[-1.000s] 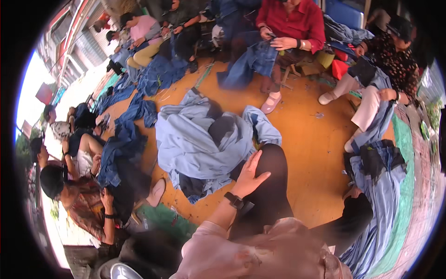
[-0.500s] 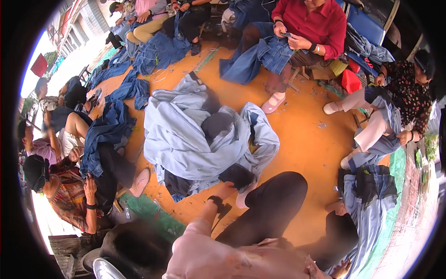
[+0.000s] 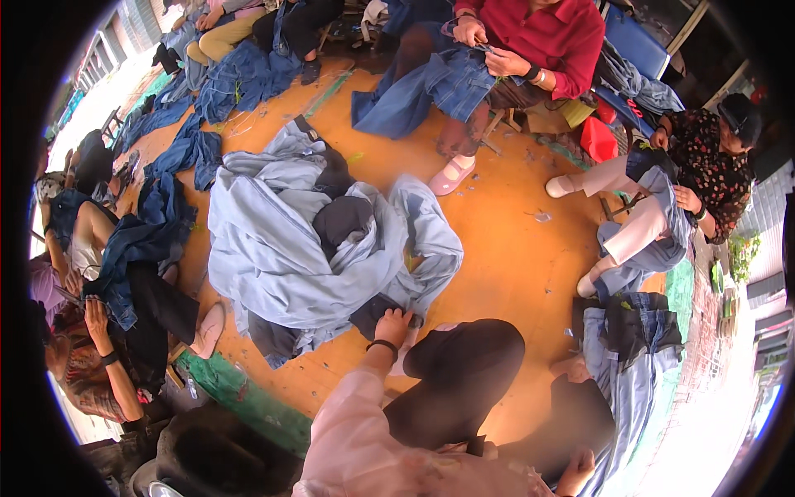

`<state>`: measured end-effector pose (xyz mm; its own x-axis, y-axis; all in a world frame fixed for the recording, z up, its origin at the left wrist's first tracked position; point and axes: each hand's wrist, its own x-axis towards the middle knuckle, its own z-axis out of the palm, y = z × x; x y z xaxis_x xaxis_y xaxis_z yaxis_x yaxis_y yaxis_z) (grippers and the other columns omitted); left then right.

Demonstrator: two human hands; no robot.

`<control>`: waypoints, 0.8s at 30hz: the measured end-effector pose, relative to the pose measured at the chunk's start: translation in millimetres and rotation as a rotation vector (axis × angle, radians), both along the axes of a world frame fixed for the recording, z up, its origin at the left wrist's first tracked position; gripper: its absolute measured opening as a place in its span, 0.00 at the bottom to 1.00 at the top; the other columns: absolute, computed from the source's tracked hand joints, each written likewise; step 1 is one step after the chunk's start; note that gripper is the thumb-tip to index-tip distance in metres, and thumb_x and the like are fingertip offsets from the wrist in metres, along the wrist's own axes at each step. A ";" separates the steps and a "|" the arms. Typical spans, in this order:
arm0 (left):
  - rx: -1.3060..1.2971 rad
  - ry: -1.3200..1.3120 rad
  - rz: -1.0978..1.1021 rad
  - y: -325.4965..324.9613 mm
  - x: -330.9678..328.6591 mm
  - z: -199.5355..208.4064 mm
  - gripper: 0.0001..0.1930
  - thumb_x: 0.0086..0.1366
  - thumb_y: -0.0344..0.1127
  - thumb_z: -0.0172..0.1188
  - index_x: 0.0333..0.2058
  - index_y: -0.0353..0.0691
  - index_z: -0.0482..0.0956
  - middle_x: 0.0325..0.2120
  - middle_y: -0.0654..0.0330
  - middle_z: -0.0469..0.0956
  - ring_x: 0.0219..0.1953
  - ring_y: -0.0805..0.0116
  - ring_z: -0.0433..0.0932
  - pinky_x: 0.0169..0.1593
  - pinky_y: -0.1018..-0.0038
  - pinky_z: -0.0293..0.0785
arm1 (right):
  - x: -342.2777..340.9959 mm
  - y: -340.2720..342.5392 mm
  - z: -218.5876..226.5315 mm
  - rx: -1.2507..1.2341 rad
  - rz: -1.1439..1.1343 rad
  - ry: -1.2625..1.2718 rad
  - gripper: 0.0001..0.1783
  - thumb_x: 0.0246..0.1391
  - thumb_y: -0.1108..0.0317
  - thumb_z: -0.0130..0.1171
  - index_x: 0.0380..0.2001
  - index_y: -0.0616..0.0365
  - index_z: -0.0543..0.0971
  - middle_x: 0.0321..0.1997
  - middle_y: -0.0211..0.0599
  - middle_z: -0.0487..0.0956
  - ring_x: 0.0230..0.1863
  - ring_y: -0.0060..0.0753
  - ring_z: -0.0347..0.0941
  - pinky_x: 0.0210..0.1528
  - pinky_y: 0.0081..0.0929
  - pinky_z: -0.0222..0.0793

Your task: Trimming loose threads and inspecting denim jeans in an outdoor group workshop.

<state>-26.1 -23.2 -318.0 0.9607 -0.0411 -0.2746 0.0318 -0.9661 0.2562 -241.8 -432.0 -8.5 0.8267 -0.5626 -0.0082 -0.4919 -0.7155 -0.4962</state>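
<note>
From the head camera: a bare left hand (image 3: 393,325) in a pale pink sleeve (image 3: 352,414) — resting on the knee a second ago — now lies at the near right edge of a bulky, rumpled heap of light-blue denim with black cloth panels (image 3: 281,248), its fingers curled narrowly and apparently gripping a dark fold. Cloth contact has thus replaced idleness, while the heap keeps its shape on the smooth orange floor (image 3: 513,265), scattered with scraps. The right hand (image 3: 578,470) hangs low, half curled, near long, softly creased pale-blue garments with black tops (image 3: 617,348); whether it holds anything cannot be told. Opposite, a co-worker in a red collared shirt (image 3: 555,41) handles coarse, darker blue denim trousers (image 3: 464,83) — faded in patches.
</note>
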 end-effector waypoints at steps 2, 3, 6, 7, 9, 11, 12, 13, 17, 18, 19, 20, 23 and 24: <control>-0.030 -0.007 0.017 9.0 3.9 -0.2 0.28 0.50 0.35 0.68 0.52 0.50 0.72 0.40 0.57 0.73 0.44 0.55 0.75 0.47 0.63 0.74 | -0.9 -9.4 -14.0 0.049 0.001 -0.064 0.11 0.57 0.66 0.56 0.40 0.60 0.81 0.40 0.47 0.81 0.40 0.47 0.77 0.45 0.37 0.72; -0.083 -0.041 0.026 12.6 4.4 2.5 0.23 0.52 0.32 0.65 0.49 0.49 0.73 0.39 0.55 0.74 0.43 0.54 0.76 0.46 0.62 0.74 | -1.2 -16.3 -19.6 -0.131 0.118 -0.060 0.11 0.56 0.65 0.57 0.38 0.60 0.81 0.38 0.47 0.81 0.39 0.45 0.77 0.44 0.37 0.72; -0.199 -0.089 0.121 28.3 0.0 11.2 0.17 0.54 0.29 0.61 0.44 0.48 0.75 0.37 0.54 0.76 0.42 0.51 0.78 0.46 0.61 0.74 | 10.8 3.5 -9.8 -0.171 0.104 -0.093 0.12 0.55 0.64 0.59 0.36 0.61 0.82 0.36 0.47 0.81 0.37 0.44 0.77 0.42 0.38 0.73; -0.278 -0.094 0.202 34.1 -1.5 15.6 0.16 0.54 0.28 0.60 0.43 0.48 0.75 0.37 0.53 0.76 0.42 0.49 0.78 0.46 0.61 0.74 | 13.8 11.2 -3.4 -0.043 -0.029 -0.115 0.12 0.54 0.63 0.59 0.35 0.61 0.81 0.35 0.47 0.81 0.37 0.43 0.77 0.41 0.38 0.73; -0.339 -0.108 0.193 39.9 1.4 40.9 0.14 0.54 0.28 0.59 0.42 0.45 0.76 0.38 0.51 0.77 0.42 0.48 0.77 0.45 0.59 0.74 | 6.7 -1.1 -14.0 -0.018 -0.049 -0.124 0.12 0.54 0.63 0.59 0.36 0.61 0.81 0.36 0.47 0.81 0.37 0.44 0.77 0.42 0.39 0.73; -0.543 -0.198 0.293 49.7 7.4 74.9 0.12 0.55 0.28 0.59 0.40 0.41 0.77 0.38 0.51 0.78 0.42 0.49 0.78 0.45 0.58 0.73 | 4.5 -1.8 -11.5 0.060 -0.020 -0.163 0.11 0.53 0.65 0.61 0.38 0.59 0.82 0.37 0.49 0.81 0.38 0.45 0.77 0.42 0.39 0.73; -0.582 -0.280 0.310 60.5 8.0 90.3 0.10 0.56 0.28 0.58 0.39 0.40 0.78 0.38 0.49 0.78 0.42 0.50 0.78 0.45 0.60 0.73 | 4.0 -4.8 -15.6 0.067 -0.024 -0.167 0.11 0.53 0.65 0.61 0.38 0.59 0.82 0.37 0.49 0.81 0.38 0.45 0.77 0.42 0.39 0.73; -0.672 -0.339 0.318 69.8 9.3 110.5 0.10 0.57 0.27 0.58 0.39 0.39 0.77 0.37 0.52 0.79 0.41 0.53 0.79 0.44 0.63 0.73 | 7.5 -10.6 -25.2 0.013 0.055 -0.205 0.09 0.55 0.66 0.56 0.33 0.60 0.80 0.32 0.46 0.81 0.32 0.44 0.76 0.37 0.37 0.71; -1.623 -0.246 0.620 97.9 26.5 225.0 0.11 0.63 0.23 0.52 0.45 0.34 0.75 0.39 0.64 0.78 0.42 0.72 0.76 0.48 0.73 0.72 | 19.6 -15.8 -21.0 0.061 0.154 -0.237 0.09 0.56 0.72 0.52 0.34 0.63 0.81 0.26 0.40 0.80 0.25 0.29 0.77 0.31 0.23 0.70; -1.873 -0.312 0.497 96.1 31.9 260.2 0.13 0.64 0.22 0.50 0.47 0.35 0.73 0.42 0.61 0.78 0.45 0.72 0.76 0.52 0.74 0.70 | 27.9 2.6 -1.1 0.244 0.050 -0.242 0.08 0.57 0.75 0.51 0.36 0.65 0.79 0.25 0.33 0.78 0.25 0.16 0.70 0.29 0.17 0.65; -1.987 -0.338 0.453 92.1 32.8 305.1 0.13 0.65 0.22 0.49 0.47 0.35 0.73 0.44 0.60 0.77 0.46 0.69 0.76 0.54 0.73 0.70 | 35.7 7.7 2.2 0.254 0.040 -0.254 0.08 0.57 0.75 0.51 0.36 0.65 0.79 0.25 0.33 0.78 0.25 0.16 0.70 0.29 0.17 0.65; -2.016 -0.375 0.375 91.5 34.0 337.7 0.14 0.65 0.22 0.49 0.49 0.35 0.72 0.46 0.59 0.77 0.49 0.69 0.75 0.55 0.72 0.70 | 39.5 11.3 3.7 0.424 0.011 -0.298 0.08 0.57 0.76 0.52 0.38 0.65 0.79 0.26 0.33 0.79 0.26 0.16 0.71 0.29 0.16 0.65; -2.002 -0.469 0.324 89.5 41.7 407.5 0.16 0.67 0.27 0.50 0.53 0.36 0.71 0.48 0.60 0.77 0.51 0.67 0.74 0.57 0.69 0.69 | 74.6 41.9 26.8 0.726 0.019 -0.316 0.11 0.54 0.79 0.55 0.41 0.67 0.78 0.31 0.33 0.80 0.30 0.15 0.71 0.30 0.13 0.64; -1.994 -0.464 0.299 86.3 43.0 424.3 0.16 0.67 0.27 0.50 0.53 0.36 0.71 0.48 0.60 0.77 0.51 0.67 0.74 0.57 0.69 0.69 | 87.5 56.2 33.7 0.773 0.093 -0.348 0.12 0.52 0.80 0.57 0.41 0.68 0.78 0.34 0.33 0.81 0.30 0.14 0.71 0.31 0.12 0.64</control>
